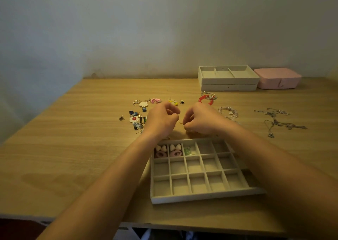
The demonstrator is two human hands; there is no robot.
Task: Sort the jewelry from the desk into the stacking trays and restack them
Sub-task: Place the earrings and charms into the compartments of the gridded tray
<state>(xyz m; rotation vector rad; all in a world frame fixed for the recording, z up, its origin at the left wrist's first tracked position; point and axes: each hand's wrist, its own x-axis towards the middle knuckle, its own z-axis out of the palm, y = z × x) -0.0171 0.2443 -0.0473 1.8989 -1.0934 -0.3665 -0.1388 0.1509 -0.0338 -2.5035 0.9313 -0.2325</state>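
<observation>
both hands are hovering low over the middle of the wooden desk (pixel 91 148), knuckles up, at twelve o'clock of the divided tray (pixel 201 198). the left hand (pixel 161 120) is showing its fingers curled tight toward the palm, and i cannot tell whether anything is caught inside them. the right hand (pixel 200 120) is sitting close by at its three o'clock, thumb and fingertips drawn together and pinching a small gold hook (pixel 181 123) that is showing in the gap between the two hands. the divided tray is lying flat near the front edge of the desk, turned a little askew. in its far row, the two compartments at the left are each holding cream heart pieces (pixel 161 148) and a pink ring (pixel 161 155), and the third is holding something green (pixel 187 151). a scatter of earrings (pixel 140 115) is lying from nine to eleven o'clock of the left hand, among them a white flower (pixel 143 104), a pink pair (pixel 155 100) and a yellow one (pixel 172 101). a red bead bracelet (pixel 205 99) is lying at one o'clock of the right hand, a pale pink bead bracelet (pixel 228 112) at its three o'clock, and a tangle of silver chains (pixel 278 121) farther out the same way. at the back of the desk, at one o'clock, two stacked trays (pixel 228 78) are sitting by the wall, with a pink box (pixel 278 78) just beside them at three o'clock.
</observation>
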